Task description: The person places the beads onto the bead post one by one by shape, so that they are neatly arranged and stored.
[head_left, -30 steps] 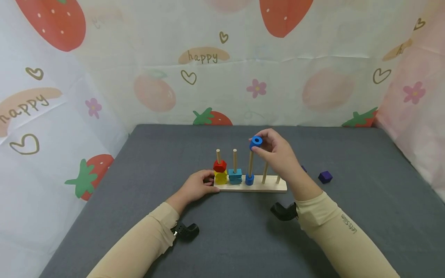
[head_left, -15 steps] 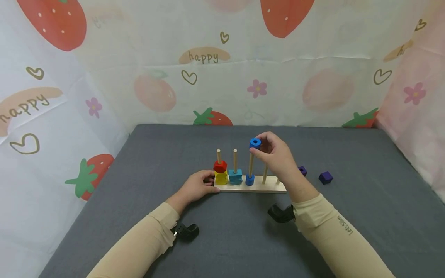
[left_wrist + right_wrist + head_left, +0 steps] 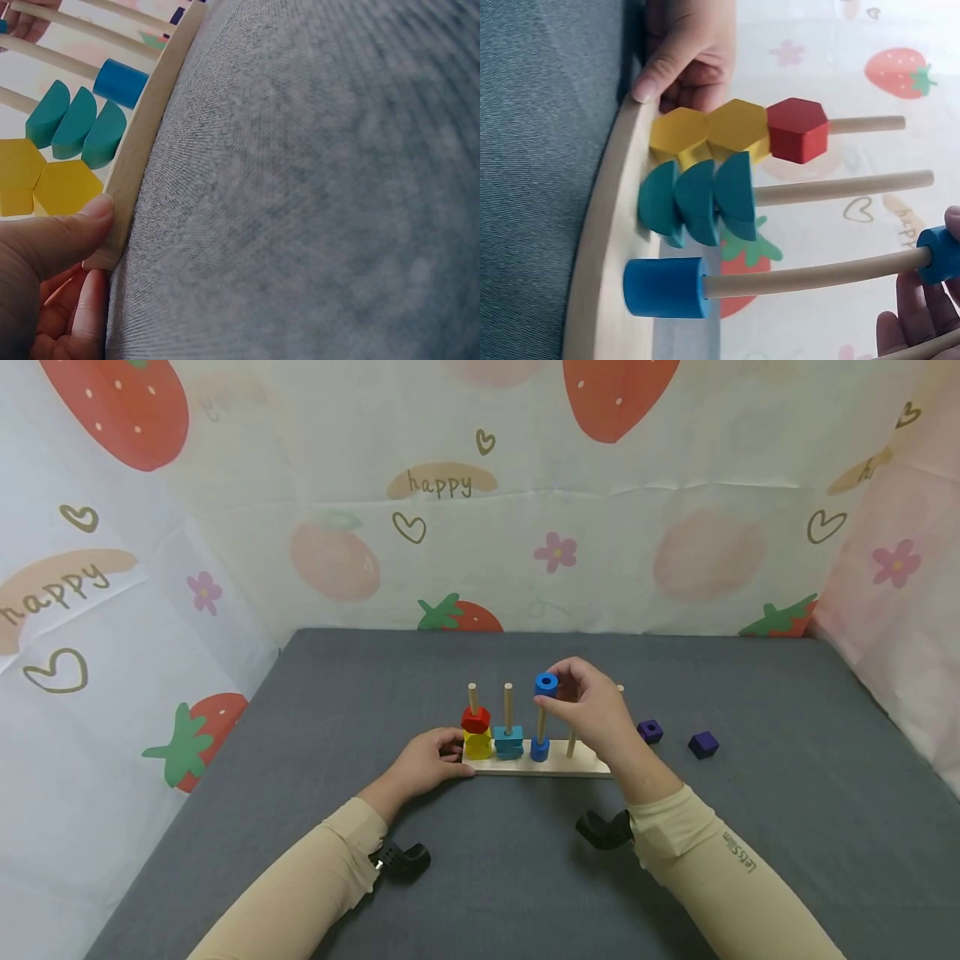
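Note:
A wooden peg stand [image 3: 558, 766] with several upright pegs sits on the table. My left hand [image 3: 429, 762] grips its left end, thumb on the base's edge, as the left wrist view shows. My right hand [image 3: 600, 706] pinches a blue cylinder bead [image 3: 546, 685] at the top of the third peg; in the right wrist view the peg's tip meets the bead [image 3: 936, 256]. Lower on that peg sits another blue cylinder [image 3: 666, 288]. Teal half-round beads [image 3: 697, 201] fill the second peg's lower part. The first peg holds yellow hexagon beads [image 3: 737, 129] under a red hexagon bead [image 3: 798, 129].
Two purple beads, a nearer one [image 3: 703, 744] and one by the right forearm [image 3: 650, 732], lie on the grey cloth [image 3: 495, 877] right of the stand. My right hand partly covers the right-hand pegs. A printed curtain [image 3: 480, 552] closes off the back and sides.
My right hand has come down and slightly left with the blue cylinder bead, which now sits lower at the third peg's top. More of the farther purple bead shows. The left hand stays put.

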`<state>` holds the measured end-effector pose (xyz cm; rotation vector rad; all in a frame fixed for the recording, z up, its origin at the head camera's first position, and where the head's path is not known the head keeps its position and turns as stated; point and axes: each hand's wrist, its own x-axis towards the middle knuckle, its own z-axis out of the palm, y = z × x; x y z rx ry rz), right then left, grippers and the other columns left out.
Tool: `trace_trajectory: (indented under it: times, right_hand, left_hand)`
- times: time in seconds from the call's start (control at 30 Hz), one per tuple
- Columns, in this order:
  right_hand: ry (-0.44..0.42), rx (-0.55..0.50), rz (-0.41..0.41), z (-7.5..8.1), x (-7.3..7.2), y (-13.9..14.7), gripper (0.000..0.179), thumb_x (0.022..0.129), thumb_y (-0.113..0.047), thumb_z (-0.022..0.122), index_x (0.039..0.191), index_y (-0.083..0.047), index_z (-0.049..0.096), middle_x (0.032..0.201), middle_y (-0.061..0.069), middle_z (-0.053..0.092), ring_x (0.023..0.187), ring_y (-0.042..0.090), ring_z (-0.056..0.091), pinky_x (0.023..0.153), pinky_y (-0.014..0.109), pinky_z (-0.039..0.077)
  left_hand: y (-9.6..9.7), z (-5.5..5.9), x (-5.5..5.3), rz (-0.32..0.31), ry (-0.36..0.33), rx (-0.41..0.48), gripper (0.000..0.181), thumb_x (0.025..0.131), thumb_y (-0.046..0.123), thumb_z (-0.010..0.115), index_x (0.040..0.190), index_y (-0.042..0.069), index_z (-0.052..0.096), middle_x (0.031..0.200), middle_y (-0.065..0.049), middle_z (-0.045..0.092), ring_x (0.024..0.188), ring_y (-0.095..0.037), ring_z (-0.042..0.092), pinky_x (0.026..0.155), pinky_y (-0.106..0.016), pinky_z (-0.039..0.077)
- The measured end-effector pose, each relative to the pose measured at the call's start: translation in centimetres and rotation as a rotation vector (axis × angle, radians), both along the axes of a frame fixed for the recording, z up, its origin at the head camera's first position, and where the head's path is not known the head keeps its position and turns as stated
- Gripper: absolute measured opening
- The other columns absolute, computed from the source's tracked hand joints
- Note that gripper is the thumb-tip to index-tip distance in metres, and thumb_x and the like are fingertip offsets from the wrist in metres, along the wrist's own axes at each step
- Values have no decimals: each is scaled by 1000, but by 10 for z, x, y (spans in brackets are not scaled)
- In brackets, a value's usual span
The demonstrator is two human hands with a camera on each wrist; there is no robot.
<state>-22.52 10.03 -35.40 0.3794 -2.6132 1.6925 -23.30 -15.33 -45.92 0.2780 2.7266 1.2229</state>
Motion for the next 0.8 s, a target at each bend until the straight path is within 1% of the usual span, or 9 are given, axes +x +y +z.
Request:
trace_trajectory:
  times: [0.17,0.23,0.4,0.53,0.63,0.8]
  right_hand:
    - [-14,-13,-3,-7,-1,0,27,83,-21,68,104,-11,54,98,5,57,89,20,56,80,34,48]
    - [-11,-18,-4,-9,-1,0,28,83,-20,68,106,-11,54,100,5,57,90,20,57,81,35,49]
    - [5,-60,-13,-13,-1,-1,39,83,-12,68,115,-9,46,104,7,55,93,21,57,82,37,49]
    - [-7,-101,-29,-18,1,-1,46,82,-9,68,120,-9,42,106,9,54,94,22,56,83,37,48]
    - [-26,-102,-49,-21,2,-1,46,81,-10,69,119,-9,43,107,9,52,95,23,56,84,38,48]
    - [-49,-95,-78,-24,3,-1,39,82,-14,69,113,-9,47,107,9,51,96,23,55,84,38,47]
  left_hand:
    - [0,-1,0,2,1,-2,47,72,24,78,115,15,61,102,1,60,89,-13,54,83,-32,47]
    - [0,-1,0,2,0,-3,48,72,24,78,116,15,61,103,1,60,90,-13,54,84,-33,47]
    - [0,0,0,2,-2,-7,49,72,25,78,116,15,61,104,1,59,90,-14,54,84,-33,46]
    - [0,0,0,-1,0,-10,49,72,25,78,117,15,61,104,1,59,91,-14,54,85,-33,46]
    - [0,0,-1,-5,0,-14,48,73,25,78,117,15,61,104,1,59,91,-13,54,85,-34,46]
    - [0,-1,-2,2,-9,-14,48,73,25,77,117,16,61,104,2,59,91,-14,54,85,-34,46]
